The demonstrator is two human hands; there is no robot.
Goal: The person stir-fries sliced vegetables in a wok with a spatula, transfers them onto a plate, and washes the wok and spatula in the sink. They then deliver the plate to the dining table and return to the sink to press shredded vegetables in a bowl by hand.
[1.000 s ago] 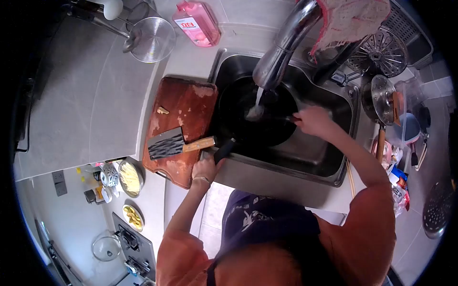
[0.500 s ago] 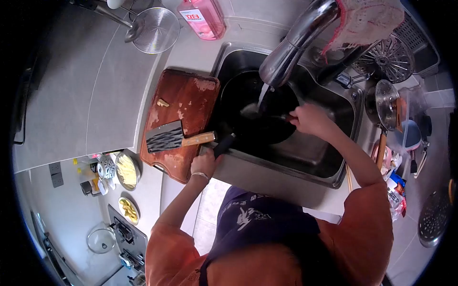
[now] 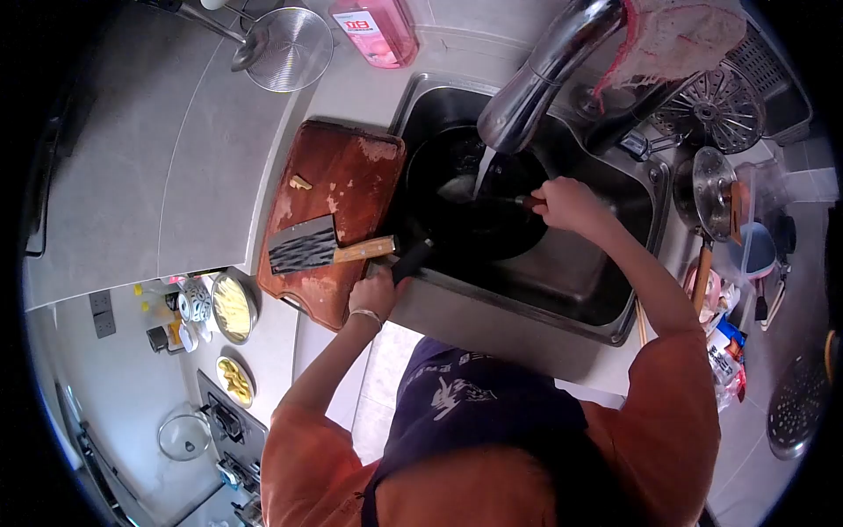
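Note:
A black pan [image 3: 518, 235] lies in the left part of the steel sink [image 3: 606, 294]. Water runs into it from the faucet [image 3: 527, 101]. My left hand [image 3: 376, 294] is closed round the pan's black handle at the sink's front edge. My right hand [image 3: 566, 205] grips the dark reddish handle of a utensil [image 3: 527, 201]; its far end is in the pan and too dark to make out. Beside the sink, a cleaver [image 3: 303, 249] with a wooden handle rests on the brown cutting board [image 3: 351, 176], near a small yellowish piece [image 3: 301, 183].
A pink soap bottle [image 3: 376, 33] stands behind the board, and a strainer [image 3: 290, 50] lies further left. A lidded pot [image 3: 709, 193] is right of the sink. At lower left are a bowl of pale strips [image 3: 232, 307], a small plate [image 3: 235, 381] and a stove [image 3: 230, 422].
My right hand and the utensil have shifted slightly within the pan. The whole view has moved a little, while my left hand keeps its hold on the pan handle.

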